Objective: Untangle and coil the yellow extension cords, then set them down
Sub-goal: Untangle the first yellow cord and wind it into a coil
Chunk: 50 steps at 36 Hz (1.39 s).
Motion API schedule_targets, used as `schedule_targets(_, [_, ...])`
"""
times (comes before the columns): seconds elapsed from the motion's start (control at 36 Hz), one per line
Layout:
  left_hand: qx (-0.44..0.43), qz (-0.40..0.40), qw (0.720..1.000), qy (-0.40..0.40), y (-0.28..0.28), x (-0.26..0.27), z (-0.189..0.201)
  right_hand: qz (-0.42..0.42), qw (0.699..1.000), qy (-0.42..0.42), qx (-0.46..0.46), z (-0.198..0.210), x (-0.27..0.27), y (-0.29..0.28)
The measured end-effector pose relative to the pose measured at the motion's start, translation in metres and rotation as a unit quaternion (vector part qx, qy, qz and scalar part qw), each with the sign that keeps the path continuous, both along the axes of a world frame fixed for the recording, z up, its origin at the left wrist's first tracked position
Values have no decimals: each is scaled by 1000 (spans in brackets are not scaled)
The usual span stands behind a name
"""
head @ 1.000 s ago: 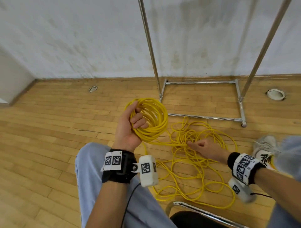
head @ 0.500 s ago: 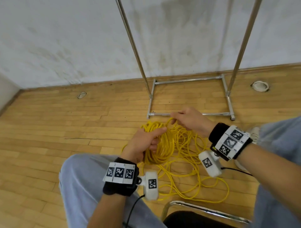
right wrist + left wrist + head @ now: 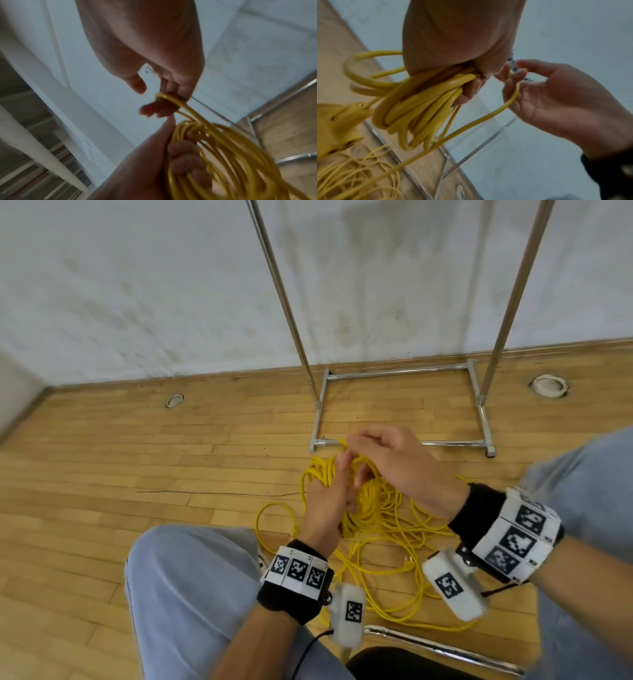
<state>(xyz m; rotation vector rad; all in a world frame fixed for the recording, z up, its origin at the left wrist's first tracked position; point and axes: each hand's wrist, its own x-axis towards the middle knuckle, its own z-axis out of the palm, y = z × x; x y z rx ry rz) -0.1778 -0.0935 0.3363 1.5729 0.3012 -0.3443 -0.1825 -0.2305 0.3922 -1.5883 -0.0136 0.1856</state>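
Yellow cord gathered into a coil hangs from the left hand, whose fingers are curled round the whole bundle of turns; the left wrist view shows them packed tight under the palm, with a yellow socket block dangling just beside the bundle. The right hand is directly above, fingers hooked round a single strand and bringing it up to the left hand's thumb.

That strand runs down to the loose cord lying in overlapping loops on the wooden floor, between the person's knees and the foot of a metal rack. A plug end lies among those loops.

The step in hand looks like laying one more turn onto the coil. To do it well, the new loop should match the size of those already held and sit flat against them, not cross over. The left hand should ease its fingers only enough to admit the strand, or the bundle may spring apart. The right hand would best let the cord slide through as it reaches down, so twists run out toward the free end. Since the floor loops overlap, a hard pull could tighten a knot; draw slack gently and stop if it catches.
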Motion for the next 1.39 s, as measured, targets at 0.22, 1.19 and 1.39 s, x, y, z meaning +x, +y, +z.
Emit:
schedule_targets(0.22, [-261,-34,960,92,12,3,-3,33,980,-111,-160,-13,-22,23])
schedule_targets(1.19, [-527,147,836,47,82,44,35,211,970,-18,-118,-112,-16,9])
schedule_targets(1.39, [-529,46,846,47,102,42,41,47,973,106,-201,-140,11,-39])
